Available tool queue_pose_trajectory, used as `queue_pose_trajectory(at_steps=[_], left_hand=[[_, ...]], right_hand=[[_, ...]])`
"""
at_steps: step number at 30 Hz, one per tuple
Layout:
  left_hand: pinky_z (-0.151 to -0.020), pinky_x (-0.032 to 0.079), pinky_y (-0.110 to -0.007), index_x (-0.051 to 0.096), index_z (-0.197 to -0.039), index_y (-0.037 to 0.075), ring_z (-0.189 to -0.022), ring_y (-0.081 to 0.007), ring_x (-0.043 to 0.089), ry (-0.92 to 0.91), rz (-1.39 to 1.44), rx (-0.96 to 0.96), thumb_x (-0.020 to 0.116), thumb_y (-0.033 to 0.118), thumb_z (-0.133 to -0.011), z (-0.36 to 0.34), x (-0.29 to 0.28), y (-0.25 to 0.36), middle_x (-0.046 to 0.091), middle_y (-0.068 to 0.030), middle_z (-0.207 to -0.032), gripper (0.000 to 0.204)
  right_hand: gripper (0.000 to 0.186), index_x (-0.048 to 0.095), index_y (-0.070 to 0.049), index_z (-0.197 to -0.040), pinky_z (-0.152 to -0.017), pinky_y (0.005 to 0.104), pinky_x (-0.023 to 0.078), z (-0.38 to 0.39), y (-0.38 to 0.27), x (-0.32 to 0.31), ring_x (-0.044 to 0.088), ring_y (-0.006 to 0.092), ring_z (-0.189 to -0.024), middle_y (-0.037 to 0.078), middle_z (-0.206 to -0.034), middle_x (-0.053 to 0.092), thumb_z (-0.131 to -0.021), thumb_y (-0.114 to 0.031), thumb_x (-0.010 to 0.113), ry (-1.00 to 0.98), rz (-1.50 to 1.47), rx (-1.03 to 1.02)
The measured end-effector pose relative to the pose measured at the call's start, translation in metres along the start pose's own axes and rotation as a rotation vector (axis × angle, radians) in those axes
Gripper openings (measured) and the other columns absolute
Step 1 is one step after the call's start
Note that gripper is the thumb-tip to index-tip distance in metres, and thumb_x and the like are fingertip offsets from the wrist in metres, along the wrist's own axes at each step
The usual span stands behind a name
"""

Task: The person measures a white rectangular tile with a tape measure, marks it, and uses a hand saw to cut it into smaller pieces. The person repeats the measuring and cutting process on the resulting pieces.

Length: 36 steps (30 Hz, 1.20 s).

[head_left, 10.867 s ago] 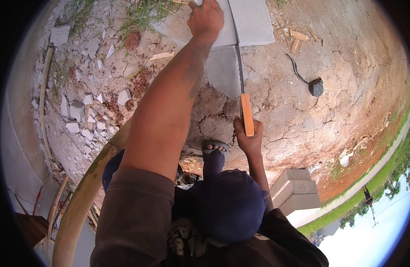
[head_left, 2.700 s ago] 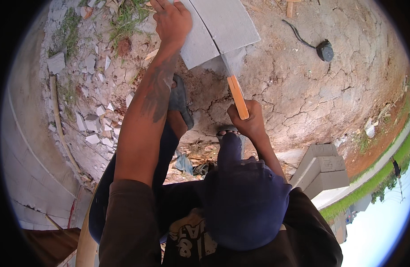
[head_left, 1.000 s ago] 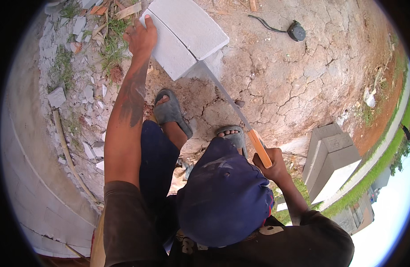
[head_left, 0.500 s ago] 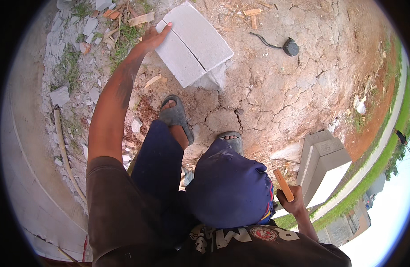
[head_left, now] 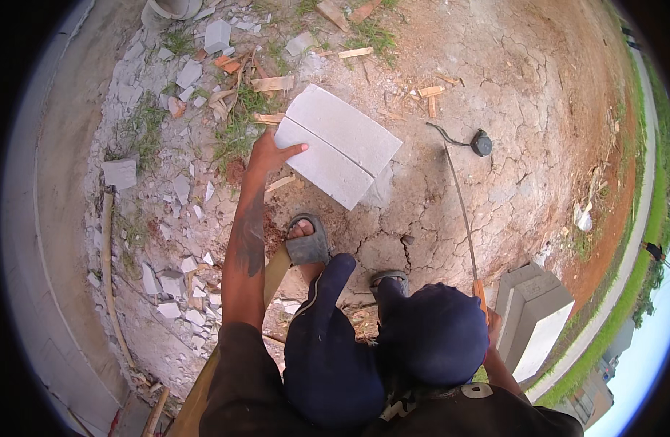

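A pale grey lightweight concrete block point(head_left: 349, 135) lies tilted on the ground ahead of my feet, with a straight dark line across its top face. I cannot tell whether that line is a groove or a full gap. My left hand point(head_left: 268, 154) grips the block's left end, thumb lying on top and the other fingers partly hidden at the edge. Low on the right, my right hand point(head_left: 493, 328) is closed around the orange handle of what looks like a handsaw point(head_left: 462, 207). Its long thin blade points forward, seen nearly edge-on.
A black tape measure point(head_left: 481, 143) lies on cracked earth right of the block. Stacked grey blocks point(head_left: 531, 309) stand beside my right hand. Broken block pieces point(head_left: 171, 284), wood scraps point(head_left: 273, 84) and a long stick point(head_left: 108, 262) litter the left side.
My view has shifted, so the block and ground sit lower in it. The saw has swung forward, its blade now showing plainly. My left hand stays on the block's left end.
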<state>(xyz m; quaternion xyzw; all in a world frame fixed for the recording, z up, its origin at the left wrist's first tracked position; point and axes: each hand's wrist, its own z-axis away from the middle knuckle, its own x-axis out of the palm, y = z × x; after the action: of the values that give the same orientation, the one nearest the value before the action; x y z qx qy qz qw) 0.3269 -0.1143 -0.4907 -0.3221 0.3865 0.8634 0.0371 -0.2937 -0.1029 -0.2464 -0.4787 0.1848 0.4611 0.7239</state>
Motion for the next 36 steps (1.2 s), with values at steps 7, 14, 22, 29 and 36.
queue_pose_trajectory(at_steps=[7, 14, 22, 29, 36], left_hand=[[-0.116, 0.034, -0.049, 0.019, -0.158, -0.006, -0.141, -0.0279, 0.045, 0.478, 1.23, -0.244, 0.082, 0.05, -0.088, 0.023, 0.03, -0.039, 0.046, -0.0209, -0.155, 0.11], [-0.115, 0.039, -0.044, 0.031, -0.162, 0.006, -0.141, -0.028, 0.047, 0.214, 1.155, -0.128, 0.063, 0.047, -0.103, 0.073, 0.119, 0.001, 0.046, -0.0148, -0.156, 0.078], [-0.119, 0.034, -0.049, 0.023, -0.165, 0.011, -0.145, -0.0325, 0.043, 0.121, 1.263, -0.312, 0.063, 0.057, -0.1, 0.076, 0.137, -0.01, 0.04, -0.015, -0.162, 0.089], [-0.111, 0.043, -0.052, 0.033, -0.161, 0.014, -0.139, -0.0329, 0.049, 0.101, 1.34, -0.237, 0.07, 0.044, -0.098, 0.06, 0.124, -0.009, 0.047, -0.0125, -0.156, 0.079], [-0.106, 0.047, -0.052, 0.035, -0.159, 0.013, -0.133, -0.0346, 0.053, 0.12, 1.208, -0.17, 0.07, 0.029, -0.096, 0.054, 0.1, 0.04, 0.052, -0.0137, -0.148, 0.074]], right_hand=[[0.039, 0.056, 0.001, -0.069, -0.051, 0.0402, 0.04, -0.006, -0.006, 0.024, 0.049, 0.0173, -0.05, 0.013, -0.055, 0.05, -0.098, -0.022, 0.068, 0.073, -0.006, -0.042], [0.02, 0.069, -0.006, -0.09, -0.055, 0.0407, 0.052, -0.131, -0.053, 0.084, 0.068, 0.0327, -0.058, 0.014, -0.065, 0.062, -0.098, -0.024, 0.071, 0.107, -0.117, -0.297], [0.034, 0.071, -0.006, -0.1, -0.063, 0.0456, 0.055, -0.301, -0.119, 0.198, 0.069, 0.0385, -0.069, 0.017, -0.079, 0.07, -0.097, -0.039, 0.071, 0.197, -0.184, -0.557], [0.06, 0.07, 0.003, -0.082, -0.059, 0.045, 0.052, -0.307, -0.159, 0.222, 0.066, 0.034, -0.057, 0.019, -0.062, 0.064, -0.096, -0.056, 0.069, 0.052, -0.287, -0.246], [0.06, 0.072, 0.001, -0.084, -0.06, 0.0447, 0.053, -0.3, -0.141, 0.21, 0.069, 0.0337, -0.06, 0.019, -0.063, 0.065, -0.094, -0.058, 0.07, 0.082, -0.337, -0.142]])
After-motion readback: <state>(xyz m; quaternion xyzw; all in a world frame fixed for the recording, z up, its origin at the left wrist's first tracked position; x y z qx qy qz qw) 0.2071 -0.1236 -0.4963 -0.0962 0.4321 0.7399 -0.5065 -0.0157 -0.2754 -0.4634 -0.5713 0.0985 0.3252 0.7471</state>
